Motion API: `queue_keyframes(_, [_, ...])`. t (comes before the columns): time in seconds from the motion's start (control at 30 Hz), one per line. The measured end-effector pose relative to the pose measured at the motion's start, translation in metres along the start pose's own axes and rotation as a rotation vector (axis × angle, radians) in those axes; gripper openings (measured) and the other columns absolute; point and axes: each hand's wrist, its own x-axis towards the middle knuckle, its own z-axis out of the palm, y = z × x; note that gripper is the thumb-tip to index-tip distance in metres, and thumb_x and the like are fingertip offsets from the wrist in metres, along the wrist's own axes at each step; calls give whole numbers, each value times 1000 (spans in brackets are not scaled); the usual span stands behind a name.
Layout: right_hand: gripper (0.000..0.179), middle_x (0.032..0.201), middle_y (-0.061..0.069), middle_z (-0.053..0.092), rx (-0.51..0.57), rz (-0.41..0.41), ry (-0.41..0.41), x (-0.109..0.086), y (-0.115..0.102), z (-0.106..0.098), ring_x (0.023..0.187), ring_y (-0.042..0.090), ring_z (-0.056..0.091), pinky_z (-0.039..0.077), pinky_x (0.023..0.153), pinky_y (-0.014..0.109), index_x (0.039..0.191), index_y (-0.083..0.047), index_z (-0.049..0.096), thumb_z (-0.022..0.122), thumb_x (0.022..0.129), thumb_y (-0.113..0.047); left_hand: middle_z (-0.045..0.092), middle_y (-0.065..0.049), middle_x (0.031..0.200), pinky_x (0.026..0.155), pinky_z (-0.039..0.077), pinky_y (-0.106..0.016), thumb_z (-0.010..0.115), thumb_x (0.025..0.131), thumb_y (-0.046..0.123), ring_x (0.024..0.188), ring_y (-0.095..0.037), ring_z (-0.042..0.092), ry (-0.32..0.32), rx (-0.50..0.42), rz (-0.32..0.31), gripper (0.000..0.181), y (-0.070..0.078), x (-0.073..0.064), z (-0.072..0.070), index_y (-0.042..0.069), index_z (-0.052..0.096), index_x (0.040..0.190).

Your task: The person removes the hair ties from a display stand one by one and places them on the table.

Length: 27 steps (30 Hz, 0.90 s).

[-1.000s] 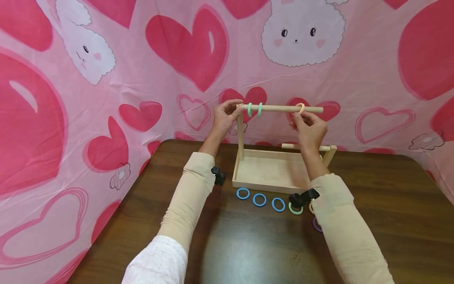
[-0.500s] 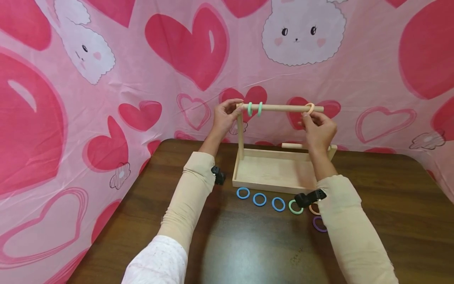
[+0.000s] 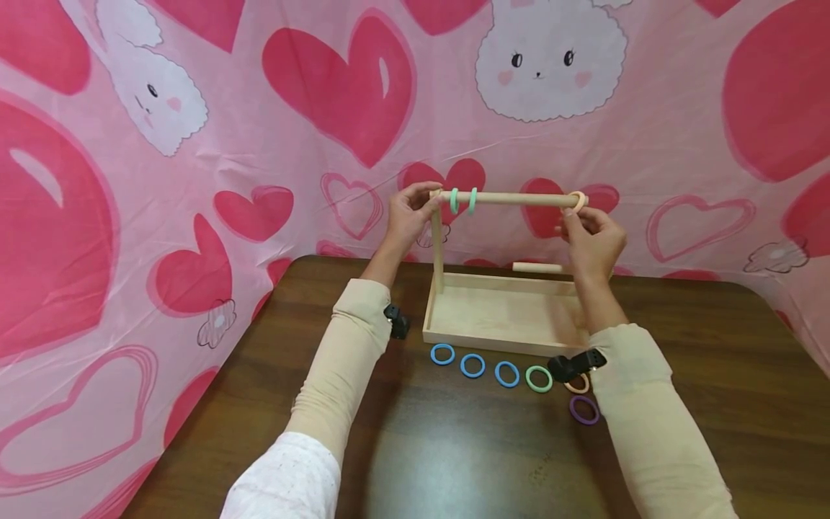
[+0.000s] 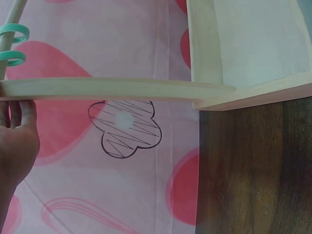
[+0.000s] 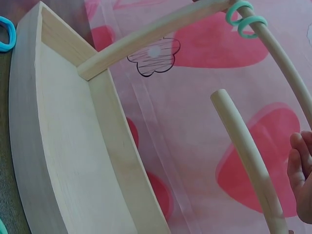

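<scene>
My left hand point(image 3: 405, 220) grips the top of the wooden stand's upright post point(image 3: 437, 249), at the left end of its upper rod point(image 3: 519, 198). Two mint-green rings point(image 3: 454, 202) hang on that rod near the post. Near the rod's right end, my right hand point(image 3: 596, 245) pinches a peach ring point(image 3: 584, 200) that encircles the rod. In the left wrist view, left-hand fingers point(image 4: 29, 113) lie against the post below the green rings. The right wrist view shows right-hand fingers point(image 5: 296, 165) at its edge; the peach ring is out of that view.
The stand's shallow tray base point(image 3: 499, 347) rests on the dark wooden table point(image 3: 415, 447). A lower rod point(image 3: 538, 267) extends behind my right hand. In front of the tray lie several blue rings point(image 3: 462, 365), a green ring point(image 3: 527, 379), a peach ring point(image 3: 586, 386) partly covered, and a purple ring point(image 3: 573, 411).
My right hand has slid the peach ring rightward along the upper rod to near its free end. My left hand stays on the post, and the green rings have not shifted.
</scene>
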Motion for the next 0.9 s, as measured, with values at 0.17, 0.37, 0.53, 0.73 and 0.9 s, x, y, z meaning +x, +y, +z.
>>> queue_keyframes(0.17, [10, 63, -11, 71, 35, -17, 7, 2, 0, -2, 53, 2, 67, 56, 58, 14, 80, -9, 73, 74, 88, -2, 74, -2, 90, 69, 51, -15, 70, 91, -5, 74, 0, 60, 0, 7, -7, 26, 1, 1, 1, -13, 67, 115])
queue_keyframes(0.37, [9, 64, -10, 72, 45, -14, 13, 4, -1, -8, 53, 3, 68, 56, 58, 14, 81, -8, 73, 73, 89, -2, 72, 5, 90, 72, 52, -15, 70, 91, -5, 77, 0, 61, -2, -3, -11, 26, 0, 0, 0, -13, 67, 116])
queue_keyframes(0.53, [11, 65, -7, 72, 83, -10, 28, 3, -2, -13, 52, 3, 68, 57, 57, 16, 81, -8, 73, 72, 89, -1, 74, -3, 93, 73, 52, -15, 71, 91, -4, 76, -1, 60, -3, 12, -10, 26, 0, -1, 1, -13, 68, 116])
queue_keyframes(0.73, [4, 65, -7, 72, 91, 2, 30, 1, -3, -19, 53, 3, 68, 57, 58, 15, 87, 0, 72, 72, 90, -2, 72, 1, 89, 68, 51, -15, 71, 91, -4, 74, -2, 58, 3, 16, -6, 25, 1, -3, 0, -13, 68, 115])
queue_keyframes(0.9, [4, 64, -7, 71, 86, 2, 37, 2, -5, -23, 52, 3, 68, 56, 57, 15, 90, 2, 72, 70, 91, -1, 72, 2, 90, 69, 51, -15, 70, 91, -4, 75, -1, 59, -3, 15, 1, 26, 1, -3, 0, -13, 67, 115])
